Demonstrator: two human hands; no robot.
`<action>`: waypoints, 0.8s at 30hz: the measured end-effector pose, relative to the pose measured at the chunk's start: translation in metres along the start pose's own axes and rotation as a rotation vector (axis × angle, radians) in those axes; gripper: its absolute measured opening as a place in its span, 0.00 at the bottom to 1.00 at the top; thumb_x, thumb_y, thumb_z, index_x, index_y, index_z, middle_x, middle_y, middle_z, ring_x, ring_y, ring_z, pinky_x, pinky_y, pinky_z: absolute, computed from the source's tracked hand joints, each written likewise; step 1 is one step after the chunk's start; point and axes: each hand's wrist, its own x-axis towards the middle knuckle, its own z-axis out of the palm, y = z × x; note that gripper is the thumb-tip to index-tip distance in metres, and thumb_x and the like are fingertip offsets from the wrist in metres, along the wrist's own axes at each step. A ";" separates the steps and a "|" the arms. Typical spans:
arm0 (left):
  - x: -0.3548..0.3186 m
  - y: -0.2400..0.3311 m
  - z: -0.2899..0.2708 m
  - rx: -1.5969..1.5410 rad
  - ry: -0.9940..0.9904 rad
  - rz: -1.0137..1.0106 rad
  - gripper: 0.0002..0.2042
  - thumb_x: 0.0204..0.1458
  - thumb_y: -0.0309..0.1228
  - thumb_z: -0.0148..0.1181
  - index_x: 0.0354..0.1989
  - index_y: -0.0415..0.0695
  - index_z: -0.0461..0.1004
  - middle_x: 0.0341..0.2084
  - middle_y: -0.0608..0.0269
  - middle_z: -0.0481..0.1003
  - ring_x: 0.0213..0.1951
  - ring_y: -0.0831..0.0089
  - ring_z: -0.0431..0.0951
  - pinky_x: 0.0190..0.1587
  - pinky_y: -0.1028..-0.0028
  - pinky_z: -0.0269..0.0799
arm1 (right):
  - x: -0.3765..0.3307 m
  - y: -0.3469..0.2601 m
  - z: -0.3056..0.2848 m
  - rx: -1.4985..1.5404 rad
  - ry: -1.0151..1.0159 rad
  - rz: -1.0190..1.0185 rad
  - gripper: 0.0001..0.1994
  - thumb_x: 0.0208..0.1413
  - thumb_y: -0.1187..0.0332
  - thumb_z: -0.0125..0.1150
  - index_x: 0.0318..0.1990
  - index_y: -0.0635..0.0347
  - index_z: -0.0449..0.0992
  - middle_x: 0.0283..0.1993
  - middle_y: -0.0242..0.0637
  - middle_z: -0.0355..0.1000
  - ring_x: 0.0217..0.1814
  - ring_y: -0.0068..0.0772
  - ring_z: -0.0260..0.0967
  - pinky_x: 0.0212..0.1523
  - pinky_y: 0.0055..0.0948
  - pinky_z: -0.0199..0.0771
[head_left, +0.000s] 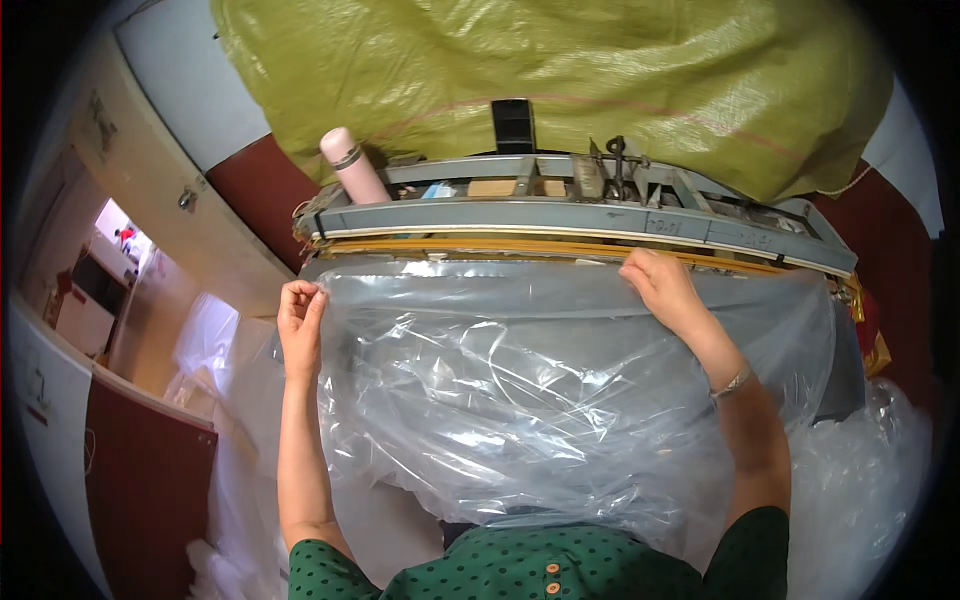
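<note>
you are standing at the grey sealer (590,215), a long bar machine crossing the view, with a big olive sack (560,80) heaped behind it. a wide clear bag (500,390) is draping from the sealer's front edge down to your waist, its top edge lying just beside the yellow strip (520,247) along the machine's front. more clear plastic (880,470) is piled at your right.

your left hand (300,315) is pinching the bag's left corner between thumb and fingertips, holding it up, apart from the machine. your right hand (662,282) is pressing flat on the bag's top edge near the strip, fingers together; whether it is also gripping the film i cannot tell.

to do this well, i would judge you are needing both corners level and pulled taut, so the mouth is lying smooth and square along the strip, wrinkles drawn out. keep fingers clear of the bar. a pink flask (352,165) and a dark phone (513,125) are sitting on the machine's far side, well clear.
</note>
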 end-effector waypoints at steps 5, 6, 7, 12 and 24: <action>-0.027 -0.056 -0.091 0.651 0.205 -0.016 0.17 0.57 0.33 0.46 0.50 0.35 0.63 0.49 0.53 0.68 0.53 0.65 0.66 0.54 0.69 0.59 | -0.045 0.032 -0.006 0.261 -0.017 0.261 0.07 0.48 0.69 0.60 0.25 0.62 0.71 0.18 0.29 0.65 0.21 0.17 0.58 0.22 0.20 0.58; -0.044 -0.066 -0.095 0.562 0.177 -0.236 0.21 0.57 0.37 0.44 0.55 0.34 0.60 0.55 0.47 0.62 0.58 0.58 0.60 0.59 0.64 0.52 | -0.062 0.043 -0.019 0.247 -0.009 0.324 0.08 0.47 0.69 0.61 0.24 0.63 0.71 0.18 0.27 0.64 0.21 0.15 0.56 0.22 0.20 0.56; -0.067 -0.085 -0.105 0.714 0.094 -0.160 0.21 0.56 0.35 0.45 0.54 0.34 0.61 0.55 0.47 0.61 0.59 0.57 0.59 0.59 0.65 0.52 | -0.078 0.053 -0.034 0.236 -0.001 0.382 0.08 0.47 0.69 0.61 0.24 0.63 0.70 0.17 0.24 0.62 0.22 0.12 0.54 0.21 0.19 0.54; -0.149 -0.078 -0.075 0.892 0.076 0.005 0.17 0.53 0.29 0.50 0.50 0.34 0.64 0.52 0.47 0.64 0.56 0.55 0.61 0.57 0.64 0.55 | -0.163 0.087 -0.086 0.062 0.027 0.510 0.08 0.45 0.72 0.60 0.21 0.64 0.68 0.15 0.22 0.56 0.20 0.12 0.50 0.20 0.19 0.50; -0.197 0.019 0.095 -0.776 0.140 -1.031 0.07 0.56 0.34 0.48 0.36 0.45 0.69 0.30 0.71 0.71 0.30 0.84 0.69 0.29 0.82 0.66 | -0.191 0.080 -0.105 0.069 0.039 0.584 0.07 0.44 0.72 0.60 0.21 0.64 0.69 0.15 0.23 0.58 0.19 0.13 0.51 0.19 0.19 0.50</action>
